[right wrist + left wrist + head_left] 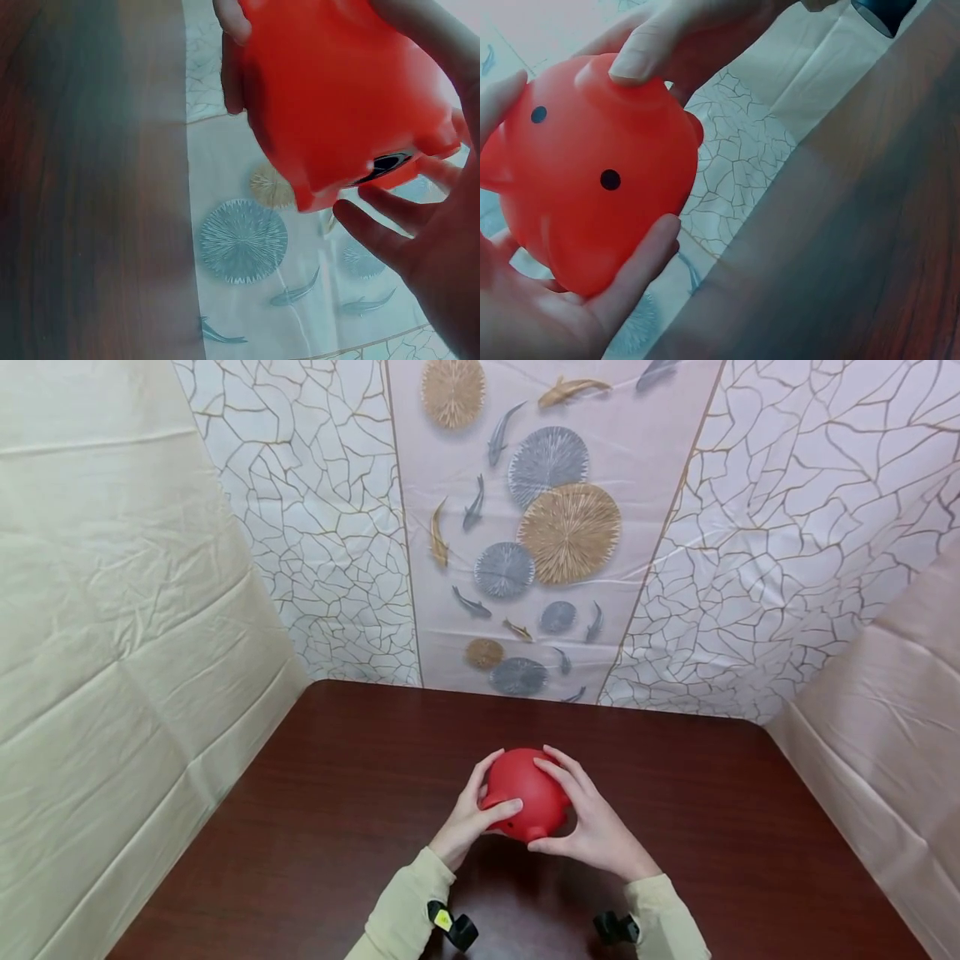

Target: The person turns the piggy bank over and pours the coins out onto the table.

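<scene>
Both hands hold a red piggy bank above the table. My left hand grips its left side, thumb across the front. On the opposite side, my right hand curls round it, fingers over the upper part and thumb low. Two black dot eyes show on the glossy surface in the left wrist view, where the right thumb presses near the top. A black round plug shows on the underside, between stubby feet, in the right wrist view.
A dark brown wooden table lies beneath the hands. Behind it hangs a cloth printed with fish, round shapes and crackle lines. Plain cream cloth hangs at the sides. Each wrist wears a black strap device.
</scene>
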Demonstrator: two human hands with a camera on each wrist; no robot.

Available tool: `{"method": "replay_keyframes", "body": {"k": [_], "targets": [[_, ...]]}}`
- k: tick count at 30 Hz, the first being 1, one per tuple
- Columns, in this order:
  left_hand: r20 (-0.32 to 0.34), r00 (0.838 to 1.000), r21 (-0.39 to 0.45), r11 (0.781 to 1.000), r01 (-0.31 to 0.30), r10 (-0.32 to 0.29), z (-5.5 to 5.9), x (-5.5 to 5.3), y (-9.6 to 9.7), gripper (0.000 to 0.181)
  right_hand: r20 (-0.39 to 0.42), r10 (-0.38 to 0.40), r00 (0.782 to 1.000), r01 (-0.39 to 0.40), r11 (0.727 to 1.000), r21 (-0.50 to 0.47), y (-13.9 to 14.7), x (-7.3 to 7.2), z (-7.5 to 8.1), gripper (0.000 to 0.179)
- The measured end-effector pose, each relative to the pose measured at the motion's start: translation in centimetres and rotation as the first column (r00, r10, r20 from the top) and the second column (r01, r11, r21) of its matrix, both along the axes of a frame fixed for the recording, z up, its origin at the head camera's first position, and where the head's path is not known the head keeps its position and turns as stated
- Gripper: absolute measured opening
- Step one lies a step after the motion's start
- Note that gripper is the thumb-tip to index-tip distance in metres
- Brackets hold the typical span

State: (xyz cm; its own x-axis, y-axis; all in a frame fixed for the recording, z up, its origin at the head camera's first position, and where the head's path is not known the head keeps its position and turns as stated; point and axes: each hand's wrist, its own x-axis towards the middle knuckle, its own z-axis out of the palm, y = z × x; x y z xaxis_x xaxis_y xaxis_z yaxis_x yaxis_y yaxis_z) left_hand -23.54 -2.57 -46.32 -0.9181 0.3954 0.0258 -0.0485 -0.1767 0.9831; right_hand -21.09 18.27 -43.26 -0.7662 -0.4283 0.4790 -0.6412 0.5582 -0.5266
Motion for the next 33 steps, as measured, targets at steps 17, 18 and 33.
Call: {"method": "replay_keyframes", "body": {"k": [17, 18, 33], "targets": [[-0.025, 1.000, 0.172, 0.985, -0.011, 0.015, 0.4, 0.5, -0.4, 0.073, 0.304, 0.099, 0.947, 0.045, 0.899, -0.435, -1.1, -0.1, -2.2, 0.113], [-0.017, 1.000, 0.183, 0.983, -0.008, 0.011, 0.4, 0.5, -0.4, 0.073, 0.308, 0.117, 0.944, 0.037, 0.891, -0.453, -1.1, -0.1, -2.2, 0.112], [-0.062, 0.996, 0.066, 0.996, 0.065, -0.061, 0.5, 0.1, -1.6, 0.076, 0.191, 0.047, 0.980, 0.036, 0.912, -0.409, -0.9, -0.1, -2.1, 0.110]]}}
